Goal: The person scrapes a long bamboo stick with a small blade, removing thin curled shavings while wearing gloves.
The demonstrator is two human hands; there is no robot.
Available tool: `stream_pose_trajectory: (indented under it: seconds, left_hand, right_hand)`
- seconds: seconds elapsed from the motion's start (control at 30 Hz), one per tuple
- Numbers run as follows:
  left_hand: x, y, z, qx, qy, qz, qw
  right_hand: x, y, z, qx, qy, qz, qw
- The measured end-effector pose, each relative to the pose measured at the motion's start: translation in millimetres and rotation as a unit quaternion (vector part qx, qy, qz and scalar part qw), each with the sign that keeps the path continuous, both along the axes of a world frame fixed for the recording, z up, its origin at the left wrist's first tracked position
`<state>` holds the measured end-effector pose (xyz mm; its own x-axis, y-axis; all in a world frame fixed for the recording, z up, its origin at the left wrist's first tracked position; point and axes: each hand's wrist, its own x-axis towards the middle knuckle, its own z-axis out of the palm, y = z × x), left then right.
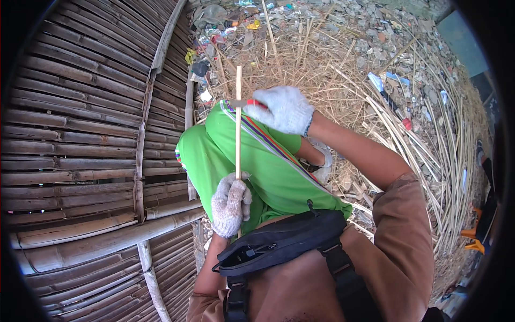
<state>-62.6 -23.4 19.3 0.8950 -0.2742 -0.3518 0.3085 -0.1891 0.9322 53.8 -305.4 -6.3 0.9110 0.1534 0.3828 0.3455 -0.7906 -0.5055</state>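
A person seated on a slatted bamboo platform worked a thin bamboo strip, seen from a head-worn camera looking down over green trousers and a black chest bag. The left hand, in a grey knitted glove, had its fingers curled tight around the lower end of the strip, holding it nearly upright above the left thigh. The right hand, in a white knitted glove, was closed around a small knife with a red handle, its grey blade pointing left and meeting the strip about a third of the way down from the top. The strip rose past the knee, and its upper end stood against a bed of dry straw and shavings. Long split bamboo canes lay fanned across the ground to the right, well apart from both hands. Coloured scraps of litter were scattered along the platform's far edge. A brown sleeve covered the right upper arm.
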Motion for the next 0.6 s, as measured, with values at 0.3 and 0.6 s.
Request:
stream_pose_trajectory:
  seconds: [0.3,0.6]
  left_hand:
    - [-2,5,-7,-0.065,0.044,-0.015,0.997]
    - [-8,13,0,-0.157,0.088,-0.023,0.983]
  right_hand:
    - [-18,9,18,-0.075,0.001,0.017,0.997]
    - [65,-54,35,-0.102,-0.038,-0.135,0.985]
